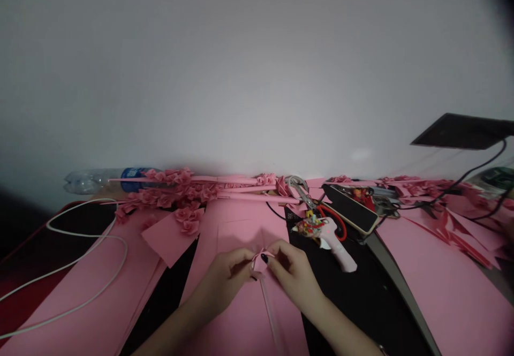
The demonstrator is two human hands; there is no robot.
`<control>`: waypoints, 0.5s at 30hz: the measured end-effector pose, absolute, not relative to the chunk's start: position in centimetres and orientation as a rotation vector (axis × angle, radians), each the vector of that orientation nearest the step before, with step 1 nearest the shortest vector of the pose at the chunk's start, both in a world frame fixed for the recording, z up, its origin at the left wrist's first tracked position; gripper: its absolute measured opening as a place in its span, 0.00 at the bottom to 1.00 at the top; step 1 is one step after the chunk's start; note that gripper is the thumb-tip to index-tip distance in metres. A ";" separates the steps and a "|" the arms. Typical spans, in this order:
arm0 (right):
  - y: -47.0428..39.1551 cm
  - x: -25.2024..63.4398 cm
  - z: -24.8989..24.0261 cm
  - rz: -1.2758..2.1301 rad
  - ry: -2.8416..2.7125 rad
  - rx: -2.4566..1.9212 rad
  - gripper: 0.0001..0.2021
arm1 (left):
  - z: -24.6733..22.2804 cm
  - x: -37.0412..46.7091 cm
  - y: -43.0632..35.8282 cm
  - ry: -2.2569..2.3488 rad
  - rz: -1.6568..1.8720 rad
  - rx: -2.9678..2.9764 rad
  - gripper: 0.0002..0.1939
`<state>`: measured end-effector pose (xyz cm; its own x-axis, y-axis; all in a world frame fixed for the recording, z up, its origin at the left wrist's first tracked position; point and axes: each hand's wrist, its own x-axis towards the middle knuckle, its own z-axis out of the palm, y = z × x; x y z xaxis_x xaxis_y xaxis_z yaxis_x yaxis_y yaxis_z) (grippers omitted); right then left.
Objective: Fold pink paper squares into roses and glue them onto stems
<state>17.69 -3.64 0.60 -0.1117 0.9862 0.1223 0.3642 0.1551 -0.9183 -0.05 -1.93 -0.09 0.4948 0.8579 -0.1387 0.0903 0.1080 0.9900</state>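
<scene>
Both hands meet over a long pink sheet (233,238) in the middle of the black table. My left hand (231,278) pinches the left side of a small folded pink paper piece (260,264). On its right side, my right hand (289,270) holds it between thumb and forefinger, the thumb's dark nail showing. A narrow pink strip (271,313) runs down from the folded piece toward me. Just beyond my right hand lies a white and pink glue gun (338,246), with colourful bits around its nozzle end.
Scissors (303,192) and a phone (350,209) lie behind the glue gun. Pink paper flowers (172,192) and a plastic bottle (94,181) line the wall. A white cable (86,235) loops at left. More pink sheets (445,275) lie right, beneath a dark panel (461,131).
</scene>
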 end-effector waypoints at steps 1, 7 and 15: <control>-3.6 17.7 0.6 0.959 -1.621 -1.330 0.09 | -0.2 -0.1 -2.0 0.934 0.692 1.390 0.07; -3.8 17.5 0.6 1.101 -1.586 -1.313 0.09 | 0.6 0.0 -2.2 0.959 0.685 1.500 0.06; -4.0 17.1 0.3 1.384 -1.448 -1.271 0.10 | 1.3 0.0 -2.2 0.899 0.742 1.590 0.06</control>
